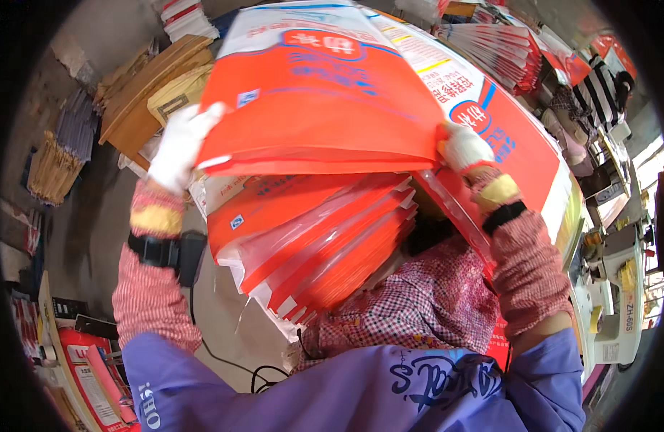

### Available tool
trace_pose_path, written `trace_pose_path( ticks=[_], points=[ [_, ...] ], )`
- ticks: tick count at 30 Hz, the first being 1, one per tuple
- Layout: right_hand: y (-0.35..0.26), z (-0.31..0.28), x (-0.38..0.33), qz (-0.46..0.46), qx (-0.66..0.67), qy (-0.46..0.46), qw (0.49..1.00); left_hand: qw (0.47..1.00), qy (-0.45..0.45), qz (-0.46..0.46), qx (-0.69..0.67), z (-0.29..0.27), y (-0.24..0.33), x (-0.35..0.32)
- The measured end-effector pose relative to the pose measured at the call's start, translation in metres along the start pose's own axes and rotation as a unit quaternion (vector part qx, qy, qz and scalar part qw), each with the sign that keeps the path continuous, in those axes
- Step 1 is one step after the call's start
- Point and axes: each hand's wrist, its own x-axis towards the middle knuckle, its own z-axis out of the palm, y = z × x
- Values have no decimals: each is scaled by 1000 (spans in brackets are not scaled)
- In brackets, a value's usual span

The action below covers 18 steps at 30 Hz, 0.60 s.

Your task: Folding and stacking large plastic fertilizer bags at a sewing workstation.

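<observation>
A large red and white printed packaging bag (pixel 325 119) is held up before me by its two sides, its open edge toward me. My left hand (pixel 181 146), in a white glove, is closed on the bag's near left corner. At the near right corner my right hand (pixel 467 147), in a white glove with a yellow cuff, grips the other side. Below it lies a fanned stack of red bags (pixel 325 252), against the checked cloth (pixel 411 299) on my lap. Another printed bag (pixel 519 144) is spread flat beyond my right hand.
To the left stand a wooden board structure (pixel 155 90) and bundles of folded sheets (pixel 65 147). More fanned bags (pixel 494 54) lie at the far right, near a person in striped clothing (pixel 598 93). A white sewing machine (pixel 616 302) stands at right. A black cable (pixel 224 360) runs along the floor.
</observation>
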Motion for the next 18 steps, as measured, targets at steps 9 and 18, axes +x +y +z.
trace_pose_path(
  ticks=[9, 18],
  points=[
    [-120, 112, 60, -47, -35, 42, 997, 919, 211, -328, -51, -22, -107, -105],
    [46, 345, -78, -108, -255, 14, 961, 825, -80, -555, -63, 98, -202, -261]
  ],
)
